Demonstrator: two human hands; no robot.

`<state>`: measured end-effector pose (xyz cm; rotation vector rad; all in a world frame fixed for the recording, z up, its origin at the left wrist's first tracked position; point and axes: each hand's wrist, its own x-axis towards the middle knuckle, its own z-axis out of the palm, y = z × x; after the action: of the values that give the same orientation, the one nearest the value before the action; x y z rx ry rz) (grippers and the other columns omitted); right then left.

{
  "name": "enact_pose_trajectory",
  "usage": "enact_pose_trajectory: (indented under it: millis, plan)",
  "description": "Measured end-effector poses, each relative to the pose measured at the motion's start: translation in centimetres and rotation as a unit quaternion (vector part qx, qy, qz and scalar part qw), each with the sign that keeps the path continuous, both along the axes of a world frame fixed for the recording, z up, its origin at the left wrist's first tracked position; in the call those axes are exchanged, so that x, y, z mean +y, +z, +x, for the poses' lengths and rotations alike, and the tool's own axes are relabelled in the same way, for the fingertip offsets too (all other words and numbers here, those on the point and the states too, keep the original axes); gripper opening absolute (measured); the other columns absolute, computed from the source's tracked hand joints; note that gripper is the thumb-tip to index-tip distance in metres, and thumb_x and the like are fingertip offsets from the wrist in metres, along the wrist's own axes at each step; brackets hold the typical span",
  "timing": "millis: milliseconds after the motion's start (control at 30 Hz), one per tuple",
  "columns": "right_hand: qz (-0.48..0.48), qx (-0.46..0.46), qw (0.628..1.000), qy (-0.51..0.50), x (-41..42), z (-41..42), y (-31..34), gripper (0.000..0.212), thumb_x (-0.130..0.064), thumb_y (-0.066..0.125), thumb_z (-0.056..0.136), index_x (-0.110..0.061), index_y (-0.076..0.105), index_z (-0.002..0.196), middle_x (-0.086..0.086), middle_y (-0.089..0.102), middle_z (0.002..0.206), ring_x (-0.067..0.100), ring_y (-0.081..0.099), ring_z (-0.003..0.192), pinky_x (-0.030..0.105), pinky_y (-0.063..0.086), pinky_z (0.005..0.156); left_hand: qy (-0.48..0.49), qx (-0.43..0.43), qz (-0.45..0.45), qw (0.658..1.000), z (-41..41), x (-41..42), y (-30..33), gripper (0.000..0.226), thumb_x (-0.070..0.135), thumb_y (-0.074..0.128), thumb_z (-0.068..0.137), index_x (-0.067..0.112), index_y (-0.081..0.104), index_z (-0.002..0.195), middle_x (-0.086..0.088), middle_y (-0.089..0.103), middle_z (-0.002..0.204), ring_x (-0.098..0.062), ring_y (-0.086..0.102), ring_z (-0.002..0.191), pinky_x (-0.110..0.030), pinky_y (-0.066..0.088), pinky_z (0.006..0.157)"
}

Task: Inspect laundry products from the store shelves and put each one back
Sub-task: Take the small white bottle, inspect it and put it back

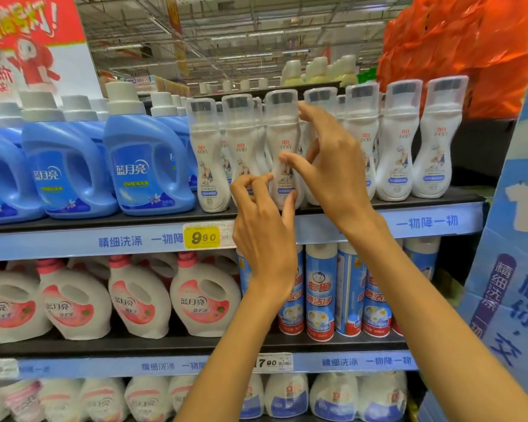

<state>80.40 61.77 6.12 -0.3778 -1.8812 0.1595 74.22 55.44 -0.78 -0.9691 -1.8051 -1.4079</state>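
A white slim-waisted bottle [282, 138] with a clear cap stands upright on the top shelf [104, 242], in a row of the same bottles. My right hand [333, 166] is curved round its right side, fingertips at the cap's base and thumb across the label. My left hand [262, 220] is lower, with its thumb against the bottle's base and its curled fingers at the left edge. The bottle's right side is hidden behind my right hand.
Blue detergent jugs [147, 166] fill the top shelf to the left. White and pink jugs [205, 296] and blue spray cans [320, 290] stand on the shelf below. A yellow 9.90 price tag [201, 237] hangs nearby. A blue cardboard display [512, 239] stands at the right.
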Motion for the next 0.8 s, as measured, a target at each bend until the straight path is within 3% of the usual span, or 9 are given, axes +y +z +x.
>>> enact_pose_trajectory:
  millis: [167, 267, 400, 467, 567, 700, 800]
  plan:
    - [-0.005, -0.001, 1.0, 0.008, -0.2, 0.2, -0.2, 0.061, -0.019, 0.072, 0.084, -0.009, 0.046, 0.137, 0.005, 0.055, 0.133, 0.017, 0.058, 0.069, 0.037, 0.052, 0.08, 0.019, 0.008, -0.022, 1.0, 0.1, 0.1, 0.3, 0.038, 0.031, 0.07, 0.085, 0.008, 0.058, 0.115, -0.01, 0.051, 0.116, -0.022, 0.064, 0.077, -0.031, 0.051, 0.055]
    - [0.002, 0.036, 0.999, 0.023, 0.1, 1.1, 0.2, 0.05, -0.02, 0.07, 0.086, -0.007, 0.051, 0.131, 0.005, 0.06, 0.124, 0.017, 0.06, 0.07, 0.032, 0.051, 0.076, 0.026, 0.011, -0.033, 0.999, 0.1, 0.0, 0.5, 0.039, 0.029, 0.07, 0.085, 0.008, 0.058, 0.116, -0.011, 0.051, 0.117, -0.022, 0.064, 0.081, -0.028, 0.047, 0.055]
    - [0.067, 0.075, 0.992, -0.074, 1.1, 2.2, 1.7, 0.042, -0.028, 0.06, 0.091, -0.01, 0.053, 0.129, 0.003, 0.06, 0.123, 0.024, 0.053, 0.106, 0.029, 0.043, 0.086, 0.036, 0.077, -0.022, 0.996, 0.9, 0.2, 0.7, 0.043, 0.02, 0.075, 0.08, 0.007, 0.058, 0.118, -0.013, 0.055, 0.118, -0.026, 0.058, 0.102, -0.033, 0.05, 0.079]
    - [0.103, 0.018, 0.982, -0.156, 1.7, 2.2, 2.5, 0.051, -0.035, 0.054, 0.093, -0.013, 0.046, 0.138, 0.002, 0.051, 0.136, 0.028, 0.041, 0.124, 0.034, 0.034, 0.098, 0.052, 0.134, -0.024, 0.989, 1.6, 0.5, 0.9, 0.042, 0.018, 0.075, 0.08, 0.009, 0.06, 0.117, -0.011, 0.058, 0.119, -0.027, 0.055, 0.109, -0.033, 0.043, 0.088]
    - [0.111, -0.086, 0.967, -0.211, 2.3, 1.9, 2.7, 0.058, -0.044, 0.046, 0.096, -0.014, 0.037, 0.144, 0.002, 0.035, 0.149, 0.027, 0.025, 0.138, 0.037, 0.02, 0.106, 0.055, 0.144, -0.043, 0.987, 2.0, 0.9, 1.2, 0.043, 0.019, 0.072, 0.081, 0.01, 0.061, 0.122, -0.009, 0.058, 0.126, -0.029, 0.05, 0.118, -0.035, 0.038, 0.096]
    - [0.122, -0.036, 0.977, -0.169, 1.9, 2.3, 2.2, 0.052, -0.04, 0.052, 0.094, -0.009, 0.046, 0.135, 0.007, 0.044, 0.14, 0.028, 0.033, 0.133, 0.036, 0.028, 0.105, 0.037, 0.131, -0.05, 0.989, 1.8, 0.9, 0.8, 0.04, 0.017, 0.072, 0.082, 0.007, 0.062, 0.119, -0.011, 0.055, 0.131, -0.03, 0.047, 0.122, -0.035, 0.034, 0.101]
    - [0.118, 0.044, 0.991, -0.035, 1.0, 2.6, 1.5, 0.039, -0.027, 0.06, 0.091, -0.002, 0.053, 0.121, 0.016, 0.051, 0.127, 0.029, 0.045, 0.12, 0.031, 0.039, 0.097, -0.008, 0.125, -0.031, 0.992, 1.7, 0.8, 0.4, 0.038, 0.018, 0.073, 0.082, 0.005, 0.063, 0.116, -0.014, 0.054, 0.13, -0.031, 0.047, 0.123, -0.037, 0.037, 0.099]
